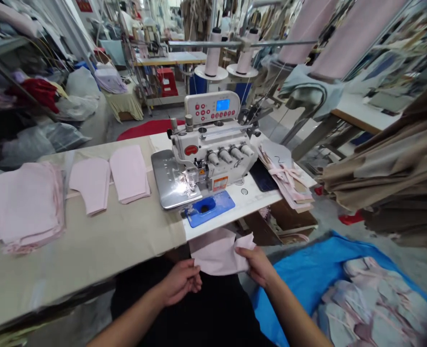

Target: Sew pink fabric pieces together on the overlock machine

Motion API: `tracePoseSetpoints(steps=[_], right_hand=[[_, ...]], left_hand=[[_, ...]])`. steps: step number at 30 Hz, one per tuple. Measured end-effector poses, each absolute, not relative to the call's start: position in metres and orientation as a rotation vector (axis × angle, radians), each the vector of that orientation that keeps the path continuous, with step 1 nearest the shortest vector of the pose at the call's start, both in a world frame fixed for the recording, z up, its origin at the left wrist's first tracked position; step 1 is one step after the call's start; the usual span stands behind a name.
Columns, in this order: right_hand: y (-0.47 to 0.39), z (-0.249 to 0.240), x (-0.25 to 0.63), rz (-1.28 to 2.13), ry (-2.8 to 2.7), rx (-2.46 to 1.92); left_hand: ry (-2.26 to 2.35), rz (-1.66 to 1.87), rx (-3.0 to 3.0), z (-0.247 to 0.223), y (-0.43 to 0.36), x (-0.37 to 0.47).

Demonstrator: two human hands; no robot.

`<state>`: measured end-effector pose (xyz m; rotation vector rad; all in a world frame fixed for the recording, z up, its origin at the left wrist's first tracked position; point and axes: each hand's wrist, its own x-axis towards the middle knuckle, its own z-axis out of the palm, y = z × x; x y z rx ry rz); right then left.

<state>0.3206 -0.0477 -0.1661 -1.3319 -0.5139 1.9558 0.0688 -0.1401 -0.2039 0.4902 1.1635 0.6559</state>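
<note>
A pale pink fabric piece point(215, 255) hangs over my lap, just below the front edge of the sewing table. Its right end is bunched between the thumb and fingers of my right hand point(259, 266). At its lower left corner, the curled fingers of my left hand point(183, 283) pinch the edge. Straight ahead stands a white overlock sewing machine point(216, 149) with a lit blue display. The metal plate point(172, 178) under its presser foot carries no cloth, and a blue tray point(211, 209) sits in front of it.
Left on the table lie two smaller stacks of cut pink pieces point(90, 180) point(129, 172) and a larger pink stack point(27, 200). A tied bundle point(285, 176) rests right of the machine. Blue sheeting point(300, 270) with pink-grey pieces point(375, 303) covers the floor; brown cloth point(390, 173) hangs at right.
</note>
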Motion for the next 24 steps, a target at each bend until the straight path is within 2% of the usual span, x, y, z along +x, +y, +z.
tracePoseSetpoints(steps=[4, 10, 19, 24], right_hand=[[-0.049, -0.161, 0.331, 2.001, -0.561, -1.289], [-0.045, -0.148, 0.337, 2.057, -0.644, -1.120], [-0.025, -0.241, 0.330, 1.699, -0.662, -1.431], [-0.026, -0.262, 0.331, 1.619, -0.819, -1.468]], left_hand=[[1.283, 0.647, 0.703, -0.195, -0.127, 0.072], [1.479, 0.851, 1.246, -0.165, -0.121, 0.063], [1.768, 0.795, 0.774, -0.218, -0.101, 0.078], [1.733, 0.790, 0.720, -0.225, -0.100, 0.075]])
